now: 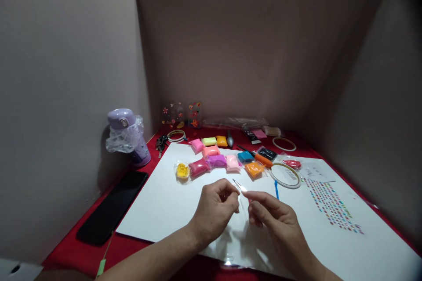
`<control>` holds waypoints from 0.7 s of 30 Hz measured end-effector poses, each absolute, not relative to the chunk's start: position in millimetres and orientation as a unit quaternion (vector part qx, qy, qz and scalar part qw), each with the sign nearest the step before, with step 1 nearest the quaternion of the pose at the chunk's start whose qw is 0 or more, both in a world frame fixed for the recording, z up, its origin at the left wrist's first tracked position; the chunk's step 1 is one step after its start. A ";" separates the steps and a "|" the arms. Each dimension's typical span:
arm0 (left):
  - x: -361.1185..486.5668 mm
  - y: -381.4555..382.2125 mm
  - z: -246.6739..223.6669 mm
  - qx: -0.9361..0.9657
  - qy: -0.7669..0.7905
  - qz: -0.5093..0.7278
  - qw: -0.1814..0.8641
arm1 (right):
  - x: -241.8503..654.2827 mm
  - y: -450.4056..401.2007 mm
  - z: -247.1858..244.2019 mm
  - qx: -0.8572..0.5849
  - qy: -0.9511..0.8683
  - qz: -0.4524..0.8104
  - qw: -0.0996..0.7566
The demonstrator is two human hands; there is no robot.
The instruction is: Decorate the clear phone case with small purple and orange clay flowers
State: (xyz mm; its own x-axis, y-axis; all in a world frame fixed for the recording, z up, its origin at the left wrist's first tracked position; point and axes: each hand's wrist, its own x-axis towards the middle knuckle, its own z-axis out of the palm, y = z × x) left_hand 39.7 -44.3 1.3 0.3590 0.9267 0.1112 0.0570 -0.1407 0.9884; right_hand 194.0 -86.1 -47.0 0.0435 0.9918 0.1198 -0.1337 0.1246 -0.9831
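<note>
Over the white board (158, 210), my left hand (217, 206) is closed in a pinch at a thin strip of clear plastic (243, 208). My right hand (275, 219) grips a slim, pointed silver metal tool (240, 185), its tip angled up and left beside my left fingertips. A bit of pink shows under the right fingers; the tool's lower part is hidden. Below both hands lies a shiny transparent plastic piece (228, 260) at the board's front edge. Beyond them are several packets of coloured clay, including a red one (198, 167) and an orange one (254, 169).
Left stand a purple bottle (140, 151) and a black phone (114, 208). Yellow clay (182, 171) sits near the packets. Right are an embroidery hoop (299, 180), a blue stick tool (276, 189) and a gem sticker sheet (332, 206). Grey walls (231, 52) enclose the red-covered table.
</note>
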 end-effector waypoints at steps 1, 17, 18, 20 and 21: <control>39.5 -43.9 1.5 0.630 0.382 0.419 0.530 | 194.3 -85.9 -46.5 -0.443 -0.483 0.492 0.574; 39.5 -47.5 0.3 0.597 0.288 0.410 0.627 | 191.3 -84.4 -36.6 -0.457 -0.485 0.497 0.556; 40.0 -47.8 0.0 0.588 0.277 0.409 0.640 | 191.2 -84.2 -36.7 -0.457 -0.485 0.497 0.556; 40.8 -48.7 0.3 0.583 0.269 0.407 0.650 | 191.2 -83.8 -37.2 -0.458 -0.487 0.497 0.553; 41.0 -49.1 0.9 0.585 0.270 0.407 0.648 | 191.3 -83.7 -37.7 -0.460 -0.488 0.497 0.551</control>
State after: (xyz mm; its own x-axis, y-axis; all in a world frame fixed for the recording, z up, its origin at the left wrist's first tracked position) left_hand 41.0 -49.1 0.9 0.5240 0.8422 0.1268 -0.2110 -0.0158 0.9773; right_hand 191.3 -83.7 -37.7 0.0293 0.9963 0.0813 -0.0979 0.0838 -0.9917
